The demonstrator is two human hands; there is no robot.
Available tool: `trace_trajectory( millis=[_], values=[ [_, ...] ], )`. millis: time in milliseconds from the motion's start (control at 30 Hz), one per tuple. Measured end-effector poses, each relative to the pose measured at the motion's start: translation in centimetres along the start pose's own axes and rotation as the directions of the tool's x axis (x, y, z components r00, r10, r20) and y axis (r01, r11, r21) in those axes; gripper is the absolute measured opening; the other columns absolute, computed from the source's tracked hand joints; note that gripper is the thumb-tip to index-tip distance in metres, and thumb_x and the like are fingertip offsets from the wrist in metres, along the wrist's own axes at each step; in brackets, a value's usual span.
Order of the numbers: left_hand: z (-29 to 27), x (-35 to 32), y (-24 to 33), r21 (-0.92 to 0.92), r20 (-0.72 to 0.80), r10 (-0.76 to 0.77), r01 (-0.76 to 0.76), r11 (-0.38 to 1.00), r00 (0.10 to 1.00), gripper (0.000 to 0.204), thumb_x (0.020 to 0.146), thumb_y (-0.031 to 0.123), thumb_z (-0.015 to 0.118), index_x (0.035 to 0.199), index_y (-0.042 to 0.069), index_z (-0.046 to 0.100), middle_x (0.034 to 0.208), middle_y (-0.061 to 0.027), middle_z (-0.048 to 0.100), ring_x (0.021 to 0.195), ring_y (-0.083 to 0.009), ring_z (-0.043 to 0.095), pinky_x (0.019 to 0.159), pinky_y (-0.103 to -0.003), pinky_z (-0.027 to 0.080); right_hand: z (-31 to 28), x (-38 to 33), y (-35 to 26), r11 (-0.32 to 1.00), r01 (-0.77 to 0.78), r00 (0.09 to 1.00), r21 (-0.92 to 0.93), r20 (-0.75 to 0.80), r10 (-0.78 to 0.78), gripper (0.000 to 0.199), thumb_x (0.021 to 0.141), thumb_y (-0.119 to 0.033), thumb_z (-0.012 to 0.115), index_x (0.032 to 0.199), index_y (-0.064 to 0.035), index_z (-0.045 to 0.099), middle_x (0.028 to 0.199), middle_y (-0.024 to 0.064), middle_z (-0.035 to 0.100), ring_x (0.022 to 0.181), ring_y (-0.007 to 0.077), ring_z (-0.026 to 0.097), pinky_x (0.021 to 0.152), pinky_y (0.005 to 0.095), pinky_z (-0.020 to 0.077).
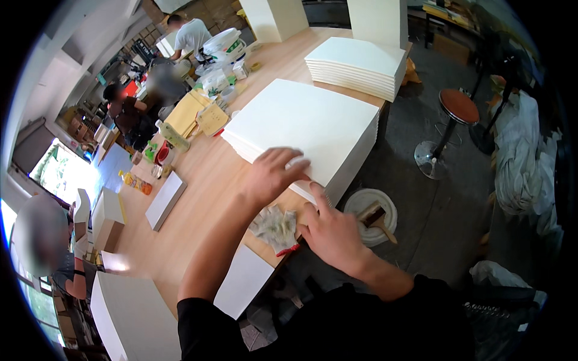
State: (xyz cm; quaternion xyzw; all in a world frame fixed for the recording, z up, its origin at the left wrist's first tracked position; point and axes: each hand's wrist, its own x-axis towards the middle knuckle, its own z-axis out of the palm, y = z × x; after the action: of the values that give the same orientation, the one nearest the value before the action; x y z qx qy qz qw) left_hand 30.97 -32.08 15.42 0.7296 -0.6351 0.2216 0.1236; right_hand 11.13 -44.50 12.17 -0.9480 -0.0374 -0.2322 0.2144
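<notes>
A tall stack of large white boards or sheets (307, 123) lies on the table in front of me, its layered edges showing. Over its near corner, my left hand (272, 174) is bent at the wrist, fingers loosely curved and a little apart. My right hand (337, 234) is at the same corner from the right, its index finger stretched along the near edge and its other fingers partly bent. I see nothing held in either hand. A whitish knitted work glove (274, 227) with a red cuff lies just below the left hand.
White bucket (391, 210) with a wide brush (372, 215) stands low on the right, near a round stool (459, 107). Another white stack (358, 63) sits at the far table end. Bottles (173, 136), yellow paper (185, 113) and a white box (165, 200) occupy the left; people are beyond.
</notes>
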Motion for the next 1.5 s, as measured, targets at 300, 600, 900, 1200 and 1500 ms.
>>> trace_trajectory(
  millis=[300, 600, 900, 1200, 1500],
  values=[
    [0.7, 3.5, 2.4, -0.009, -0.225, -0.278, 0.283, 0.959, 0.934, 0.035, 0.074, 0.01, 0.081, 0.106, 0.009, 0.067, 0.123, -0.0074, 0.07, 0.12, -0.0317, 0.065, 0.109, -0.049, 0.05, -0.5, 0.5, 0.4, 0.995, 0.039, 0.999, -0.088, 0.008, -0.038, 0.039, 0.089, -0.036, 0.08, 0.097, -0.0009, 0.064, 0.142, 0.0276, 0.054, 0.058, 0.0235, 0.072, 0.052, 0.0348, 0.0575],
    [-0.9, -0.4, -3.6, -0.932, -0.016, -0.894, 0.317, 0.175, 0.448, 0.026, 0.091, 0.017, 0.085, 0.112, 0.002, 0.078, 0.119, -0.0086, 0.078, 0.106, -0.0131, 0.068, 0.094, -0.033, 0.053, -0.8, 1.5, 1.8, 0.967, 0.058, 0.992, 0.246, -0.126, -0.028, 0.041, 0.096, -0.037, 0.075, 0.104, 0.0025, 0.068, 0.129, 0.018, 0.066, 0.065, 0.0282, 0.072, 0.056, 0.0363, 0.0573],
    [-15.2, -17.4, 0.0, -0.89, -0.065, -0.772, 0.314, 0.331, 0.632, 0.038, 0.086, 0.005, 0.085, 0.123, 0.005, 0.076, 0.155, -0.0156, 0.058, 0.144, -0.0243, 0.053, 0.112, -0.04, 0.048, 0.0, 2.5, 1.7, -0.342, -0.514, 0.842, 0.787, 0.539, -0.025, 0.058, 0.108, -0.035, 0.052, 0.147, 0.0077, 0.051, 0.113, 0.0229, 0.075, 0.075, 0.0246, 0.075, 0.051, 0.0264, 0.0511],
    [-13.0, -37.8, 12.6, -0.96, 0.276, -0.96, -0.023, -0.277, 0.04, 0.049, 0.114, 0.039, 0.047, 0.13, -0.002, 0.068, 0.122, -0.0099, 0.076, 0.107, -0.0176, 0.074, 0.095, -0.033, 0.059, 14.4, 8.1, -3.6, -0.031, -0.73, 0.638, 0.683, 0.664, -0.389, 0.051, 0.099, -0.005, 0.057, 0.148, 0.0073, 0.051, 0.132, 0.0127, 0.068, 0.113, 0.0171, 0.068, 0.1, 0.0323, 0.0544],
    [-10.7, -42.5, 14.4, -0.689, 0.371, -0.852, 0.506, -0.519, -0.369, 0.025, 0.101, 0.027, 0.072, 0.104, 0.002, 0.076, 0.088, -0.0062, 0.074, 0.072, -0.0099, 0.065, 0.061, -0.024, 0.049, 19.7, 6.9, -6.4, 0.429, -0.656, 0.604, 0.621, 0.773, -0.196, 0.031, 0.105, -0.018, 0.067, 0.128, 0.0017, 0.067, 0.093, -0.0004, 0.073, 0.07, 0.0036, 0.059, 0.061, 0.0212, 0.0446]
  ],
)
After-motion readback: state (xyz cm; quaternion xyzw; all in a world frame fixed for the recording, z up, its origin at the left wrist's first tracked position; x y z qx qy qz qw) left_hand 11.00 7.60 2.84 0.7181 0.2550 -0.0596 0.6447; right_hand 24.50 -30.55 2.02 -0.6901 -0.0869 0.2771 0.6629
